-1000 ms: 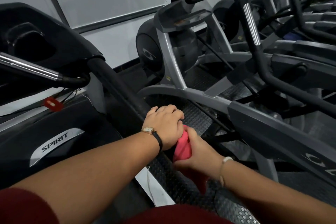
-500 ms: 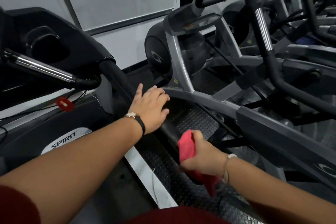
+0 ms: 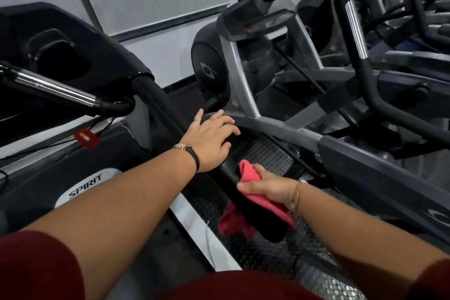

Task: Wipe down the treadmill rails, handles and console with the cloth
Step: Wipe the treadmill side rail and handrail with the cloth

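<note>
Head view shows the two hands apart on the treadmill's right rail [image 3: 160, 101], where a second ago they sat knuckle to knuckle. The left hand [image 3: 209, 139] was then curled over the rail. It now lies further up it, towards the console [image 3: 80, 39], flat, with the fingers spread and holding nothing. The right hand [image 3: 270, 187] has gone the other way, down towards the near end of the rail, and grips the pink cloth [image 3: 248, 172]. The cloth is folded over the top of the rail, and a loose tail hangs below on the inner side. Whether it goes all the way round underneath cannot be told.

Judging from this, the wipe in hand is a pull down the foam-covered rail. The left hand steadies the person or the rail while the cloth takes the lower stretch. The near end looks nearly reached, so this rail seems close to done on its lower part. The stretch under and above the left hand still wants the cloth, unless it has had it already, which cannot be told.

The chrome handle [image 3: 58, 91] and the console stand well clear of both hands, with no cloth near them. The far rail is out of sight. By this reckoning much of the task is left.
</note>
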Demonstrator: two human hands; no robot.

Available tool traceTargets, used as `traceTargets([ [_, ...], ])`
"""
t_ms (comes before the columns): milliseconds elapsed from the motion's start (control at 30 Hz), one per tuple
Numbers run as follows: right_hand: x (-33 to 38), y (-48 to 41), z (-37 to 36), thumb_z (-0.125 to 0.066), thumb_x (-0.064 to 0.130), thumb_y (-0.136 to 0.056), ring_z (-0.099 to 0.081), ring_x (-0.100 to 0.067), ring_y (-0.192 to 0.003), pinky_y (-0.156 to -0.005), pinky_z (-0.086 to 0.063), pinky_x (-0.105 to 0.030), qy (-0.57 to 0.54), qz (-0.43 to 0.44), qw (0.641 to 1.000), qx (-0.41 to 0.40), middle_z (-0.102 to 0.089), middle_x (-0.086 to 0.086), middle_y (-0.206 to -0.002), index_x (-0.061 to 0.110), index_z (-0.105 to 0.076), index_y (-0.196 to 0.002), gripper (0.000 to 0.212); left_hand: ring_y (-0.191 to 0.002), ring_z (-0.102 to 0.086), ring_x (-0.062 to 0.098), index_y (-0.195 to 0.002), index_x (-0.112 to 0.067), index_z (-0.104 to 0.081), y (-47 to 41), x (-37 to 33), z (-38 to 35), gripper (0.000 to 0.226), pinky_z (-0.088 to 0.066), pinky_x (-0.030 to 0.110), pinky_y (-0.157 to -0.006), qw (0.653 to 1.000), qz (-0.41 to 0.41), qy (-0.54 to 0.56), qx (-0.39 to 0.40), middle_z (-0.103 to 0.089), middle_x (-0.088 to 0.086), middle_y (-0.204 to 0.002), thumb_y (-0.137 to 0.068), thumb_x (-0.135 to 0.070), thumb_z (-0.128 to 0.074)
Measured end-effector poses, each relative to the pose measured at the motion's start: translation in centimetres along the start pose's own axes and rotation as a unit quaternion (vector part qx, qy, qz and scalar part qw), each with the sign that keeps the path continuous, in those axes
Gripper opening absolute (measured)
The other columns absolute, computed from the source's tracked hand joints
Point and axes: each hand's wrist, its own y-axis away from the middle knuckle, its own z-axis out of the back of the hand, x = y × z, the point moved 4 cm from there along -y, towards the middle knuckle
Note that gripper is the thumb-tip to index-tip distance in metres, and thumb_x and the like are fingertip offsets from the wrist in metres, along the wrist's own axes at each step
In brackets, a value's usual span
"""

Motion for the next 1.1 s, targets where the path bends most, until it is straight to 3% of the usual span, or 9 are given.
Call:
traceTargets([
  [167,0.5,1.5,-0.6,-0.079,0.064,-0.046,-0.06,-0.015,-0.1,-0.091,-0.048,-0.033,0.193,0.007,0.972,-0.131,-0.059,0.004,-0.112,0.027,-0.031,-0.127,0.1,-0.144,-0.005,0.009,-0.128,-0.037,-0.045,-0.2,0.1,-0.2,0.038,0.009,0.047,-0.115,1.0,0.0,0.003,0.005,-0.03,-0.015,-0.144,-0.092,-0.024,-0.043],
  [267,1.8,3.1,-2.8,-0.068,0.052,-0.071,-0.058,-0.03,-0.103,-0.084,-0.047,-0.036,0.467,0.065,0.854,-0.219,-0.049,-0.007,-0.114,0.025,-0.014,-0.132,0.087,-0.144,-0.006,0.01,-0.128,-0.037,-0.046,-0.2,0.1,-0.2,0.038,0.008,0.048,-0.116,1.0,0.001,0.005,0.006,-0.031,-0.015,-0.144,-0.092,-0.024,-0.043],
  [333,2.1,3.5,-4.0,-0.062,0.044,-0.078,-0.056,-0.031,-0.105,-0.083,-0.048,-0.038,0.515,0.118,0.809,-0.256,-0.045,-0.006,-0.116,0.026,-0.006,-0.132,0.08,-0.144,-0.006,0.01,-0.128,-0.037,-0.046,-0.2,0.1,-0.3,0.037,0.007,0.048,-0.116,1.0,0.0,0.002,0.009,-0.031,-0.014,-0.144,-0.093,-0.025,-0.043],
  [433,1.9,2.8,-2.8,-0.071,0.047,-0.067,-0.057,-0.03,-0.106,-0.088,-0.047,-0.036,0.469,0.09,0.853,-0.212,-0.046,-0.006,-0.119,0.029,-0.01,-0.133,0.092,-0.144,-0.006,0.01,-0.128,-0.037,-0.046,-0.2,0.1,-0.2,0.036,0.007,0.046,-0.116,1.0,-0.002,0.005,0.008,-0.032,-0.014,-0.144,-0.093,-0.025,-0.042],
  [533,2.1,1.5,-0.9,-0.083,0.049,-0.051,-0.058,-0.017,-0.1,-0.087,-0.047,-0.03,0.261,0.033,0.959,-0.108,-0.054,0.001,-0.112,0.032,-0.023,-0.13,0.1,-0.144,-0.006,0.01,-0.127,-0.037,-0.047,-0.2,0.1,-0.2,0.036,0.007,0.045,-0.116,1.0,-0.006,0.008,0.015,-0.032,-0.014,-0.144,-0.093,-0.026,-0.042],
  [600,1.9,0.6,-0.4,-0.084,0.053,-0.041,-0.056,-0.008,-0.1,-0.093,-0.047,-0.03,0.153,0.015,0.986,-0.066,-0.058,0.005,-0.111,0.033,-0.033,-0.124,0.099,-0.144,-0.006,0.01,-0.127,-0.037,-0.046,-0.1,0.1,-0.2,0.036,0.006,0.045,-0.117,1.0,-0.006,0.01,0.02,-0.032,-0.014,-0.144,-0.093,-0.027,-0.043],
  [767,1.8,1.3,-0.7,-0.076,0.066,-0.038,-0.057,-0.011,-0.1,-0.091,-0.047,-0.029,0.205,0.021,0.967,-0.149,-0.059,0.007,-0.112,0.035,-0.036,-0.125,0.1,-0.144,-0.007,0.009,-0.126,-0.038,-0.047,-0.2,0.2,-0.2,0.036,0.005,0.044,-0.117,0.999,-0.008,0.019,0.026,-0.032,-0.015,-0.143,-0.093,-0.026,-0.044],
  [967,3.0,3.3,-3.0,-0.065,0.055,-0.073,-0.058,-0.029,-0.103,-0.083,-0.046,-0.034,0.48,0.073,0.846,-0.22,-0.05,-0.007,-0.119,0.028,-0.019,-0.136,0.082,-0.143,-0.009,0.01,-0.126,-0.037,-0.047,-0.1,0.2,-0.2,0.034,0.006,0.042,-0.116,1.0,-0.008,0.012,0.027,-0.033,-0.014,-0.143,-0.092,-0.03,-0.045],
  [1100,2.7,2.9,-2.2,-0.051,0.063,-0.08,-0.058,-0.023,-0.092,-0.075,-0.043,-0.032,0.344,0.098,0.911,-0.207,-0.058,0.0,-0.105,0.03,-0.037,-0.113,0.049,-0.143,-0.009,0.009,-0.125,-0.038,-0.047,-0.2,0.3,-0.3,0.033,0.006,0.04,-0.116,1.0,-0.01,0.016,0.023,-0.033,-0.015,-0.142,-0.092,-0.033,-0.045],
])
